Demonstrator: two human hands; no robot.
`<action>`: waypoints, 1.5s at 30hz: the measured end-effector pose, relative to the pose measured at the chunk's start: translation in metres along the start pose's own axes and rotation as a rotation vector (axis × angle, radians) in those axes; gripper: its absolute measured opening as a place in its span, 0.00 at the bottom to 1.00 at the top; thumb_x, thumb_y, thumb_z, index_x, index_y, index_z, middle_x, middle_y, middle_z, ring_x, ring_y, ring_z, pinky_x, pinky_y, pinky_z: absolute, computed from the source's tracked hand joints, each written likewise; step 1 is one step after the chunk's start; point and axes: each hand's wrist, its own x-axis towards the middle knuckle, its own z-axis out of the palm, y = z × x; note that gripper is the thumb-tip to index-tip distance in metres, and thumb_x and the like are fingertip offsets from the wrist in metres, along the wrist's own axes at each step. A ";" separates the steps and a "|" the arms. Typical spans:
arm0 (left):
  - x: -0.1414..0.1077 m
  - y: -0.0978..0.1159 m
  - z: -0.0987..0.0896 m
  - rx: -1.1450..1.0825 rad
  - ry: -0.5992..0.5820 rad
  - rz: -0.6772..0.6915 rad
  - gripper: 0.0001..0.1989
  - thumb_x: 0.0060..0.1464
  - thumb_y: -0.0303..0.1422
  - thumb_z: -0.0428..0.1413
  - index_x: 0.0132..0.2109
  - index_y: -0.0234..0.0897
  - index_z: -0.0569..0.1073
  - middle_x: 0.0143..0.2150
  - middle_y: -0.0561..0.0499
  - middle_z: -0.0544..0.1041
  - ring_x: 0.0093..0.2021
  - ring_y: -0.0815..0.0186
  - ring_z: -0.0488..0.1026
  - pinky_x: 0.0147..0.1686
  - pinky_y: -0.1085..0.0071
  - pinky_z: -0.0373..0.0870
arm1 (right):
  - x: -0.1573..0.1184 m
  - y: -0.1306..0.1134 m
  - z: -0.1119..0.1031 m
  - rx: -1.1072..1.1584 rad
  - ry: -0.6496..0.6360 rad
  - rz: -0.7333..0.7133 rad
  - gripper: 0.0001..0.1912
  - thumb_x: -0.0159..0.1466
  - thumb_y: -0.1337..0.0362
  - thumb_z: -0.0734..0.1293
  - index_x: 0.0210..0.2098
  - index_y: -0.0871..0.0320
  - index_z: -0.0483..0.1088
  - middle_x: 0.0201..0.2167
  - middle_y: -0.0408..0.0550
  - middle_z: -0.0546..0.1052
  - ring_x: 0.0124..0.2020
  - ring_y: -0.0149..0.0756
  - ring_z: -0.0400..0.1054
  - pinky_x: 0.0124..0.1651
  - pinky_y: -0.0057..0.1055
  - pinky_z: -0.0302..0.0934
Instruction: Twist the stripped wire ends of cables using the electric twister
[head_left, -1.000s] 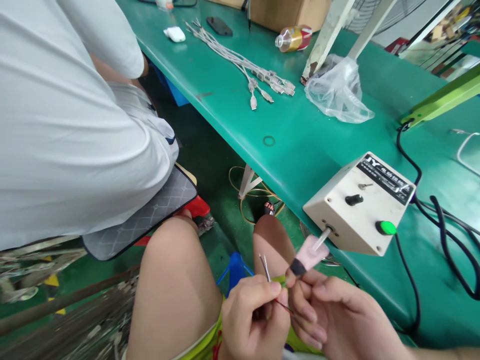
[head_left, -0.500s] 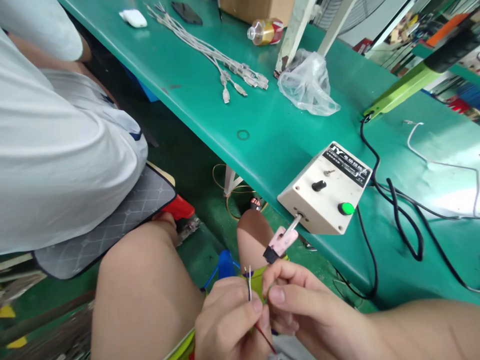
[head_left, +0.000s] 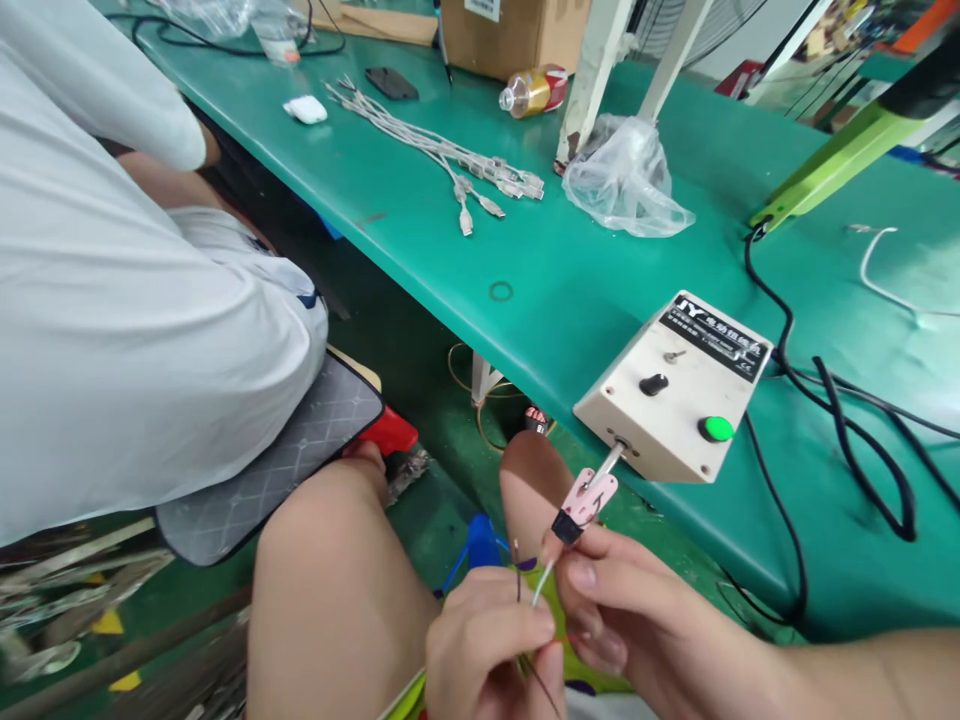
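My left hand (head_left: pixel 491 640) pinches a few thin wires at the bottom centre. A dark wire (head_left: pixel 517 570) stands up from its fingers, and a white wire (head_left: pixel 544 582) runs from them toward my right hand. With thumb and fingers closed, my right hand (head_left: pixel 622 600) is at the white wire's upper end, just below the black tip of a pink clip (head_left: pixel 585 503). The clip sits on the metal shaft of a white box (head_left: pixel 675 390) with a switch, a knob and a green button. Whether the wire enters the clip is hidden by my fingers.
On the green table (head_left: pixel 450 270) lie grey USB cables (head_left: pixel 442 150), a plastic bag (head_left: pixel 626 180), a bottle (head_left: pixel 534 92) and black cords (head_left: pixel 847 450). A green-handled tool (head_left: pixel 832 170) stands at the right. A person in white (head_left: pixel 150 300) sits at the left.
My right hand has moved up to the clip's black tip. The white wire, upright before, now leans toward it. The view has shifted, showing more of the table's far end.
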 end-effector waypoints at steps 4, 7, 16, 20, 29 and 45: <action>-0.006 -0.007 -0.005 -0.030 0.033 -0.080 0.06 0.68 0.25 0.60 0.45 0.41 0.78 0.28 0.53 0.80 0.21 0.64 0.79 0.21 0.70 0.81 | 0.003 -0.008 0.001 0.066 0.034 -0.125 0.16 0.66 0.56 0.76 0.51 0.56 0.82 0.27 0.42 0.69 0.26 0.32 0.51 0.32 0.34 0.45; -0.006 -0.009 -0.007 0.003 0.083 -0.092 0.07 0.65 0.22 0.61 0.46 0.39 0.80 0.30 0.53 0.82 0.22 0.65 0.79 0.22 0.73 0.81 | 0.005 -0.014 -0.001 0.079 0.084 -0.200 0.23 0.72 0.50 0.74 0.58 0.59 0.82 0.28 0.44 0.72 0.28 0.33 0.54 0.33 0.33 0.50; -0.017 -0.015 -0.003 0.060 0.064 -0.098 0.05 0.68 0.23 0.63 0.48 0.36 0.81 0.33 0.53 0.83 0.27 0.69 0.81 0.30 0.75 0.83 | 0.009 -0.017 -0.001 0.048 0.088 -0.252 0.21 0.76 0.48 0.72 0.52 0.60 0.84 0.21 0.39 0.65 0.29 0.35 0.52 0.36 0.32 0.54; -0.025 -0.023 -0.003 0.076 0.001 -0.082 0.10 0.66 0.21 0.64 0.51 0.37 0.81 0.36 0.52 0.84 0.31 0.67 0.83 0.33 0.74 0.85 | 0.010 -0.019 0.000 0.050 0.088 -0.248 0.21 0.74 0.49 0.73 0.53 0.60 0.85 0.20 0.39 0.65 0.29 0.36 0.52 0.36 0.32 0.54; -0.018 -0.022 -0.002 0.099 -0.055 -0.053 0.12 0.64 0.19 0.63 0.50 0.37 0.81 0.36 0.53 0.84 0.30 0.68 0.84 0.33 0.76 0.85 | 0.008 -0.020 -0.002 0.082 0.098 -0.176 0.25 0.71 0.46 0.74 0.56 0.59 0.84 0.22 0.40 0.66 0.27 0.33 0.51 0.32 0.32 0.50; -0.021 -0.013 -0.008 0.092 -0.012 -0.014 0.13 0.62 0.16 0.62 0.46 0.38 0.78 0.33 0.55 0.83 0.29 0.70 0.81 0.32 0.78 0.82 | 0.002 0.001 -0.005 -0.048 -0.019 0.004 0.15 0.57 0.59 0.83 0.37 0.58 0.79 0.21 0.36 0.67 0.22 0.27 0.50 0.29 0.31 0.41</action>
